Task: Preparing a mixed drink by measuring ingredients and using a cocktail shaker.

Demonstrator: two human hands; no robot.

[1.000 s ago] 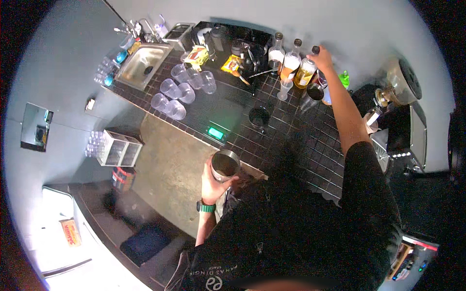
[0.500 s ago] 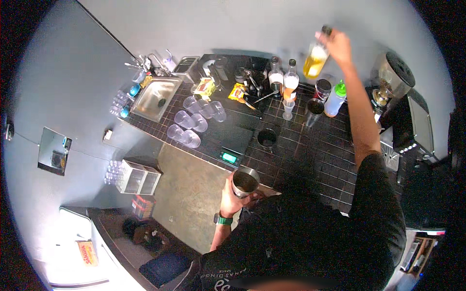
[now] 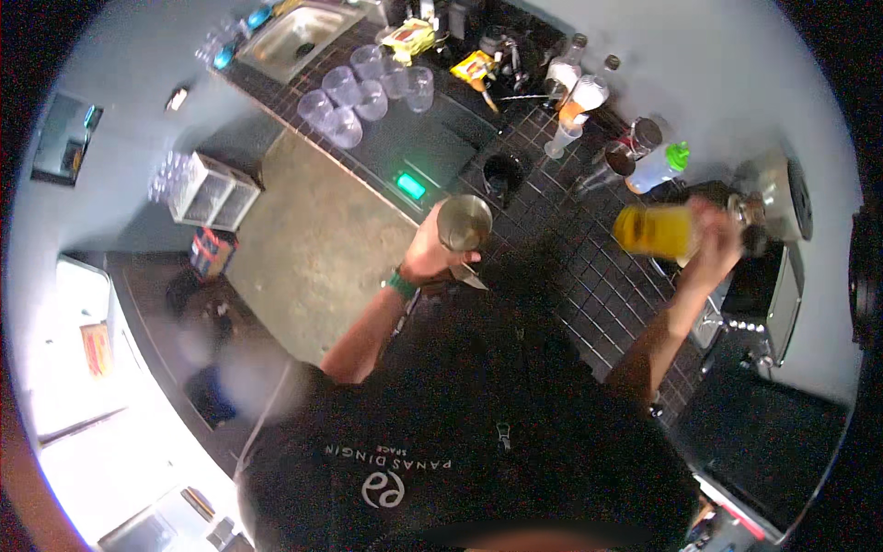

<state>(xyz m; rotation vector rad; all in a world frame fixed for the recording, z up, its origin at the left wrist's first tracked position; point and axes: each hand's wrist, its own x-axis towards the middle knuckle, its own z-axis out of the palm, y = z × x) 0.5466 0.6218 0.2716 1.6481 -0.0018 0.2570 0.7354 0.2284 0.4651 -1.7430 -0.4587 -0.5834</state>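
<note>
My left hand [image 3: 429, 252] is wrapped round a metal cup [image 3: 464, 222] and holds it close to my body by the counter's front edge. Some liquid seems to lie in the cup, too dim to make out. My right hand [image 3: 716, 248] grips the neck of a bottle of yellow liquid [image 3: 655, 230]. The bottle lies almost level above the right part of the counter, its base toward the left, smeared by motion. A black cup [image 3: 502, 175] stands on the counter beyond the metal cup, beside a scale with a lit green display [image 3: 411, 185].
Several clear plastic cups [image 3: 371, 99] stand left on the black tiled counter [image 3: 598, 262], near a sink [image 3: 299, 41]. At the back are bottles [image 3: 589, 92], a small clear measuring cup [image 3: 563, 140] and a green-capped squeeze bottle [image 3: 659, 168]. A coffee grinder [image 3: 782, 198] stands far right.
My right hand has brought the yellow bottle down from the back wall, nearer to me, tipping it almost level. The left hand still holds the metal cup. The whole view has turned and shifted.
</note>
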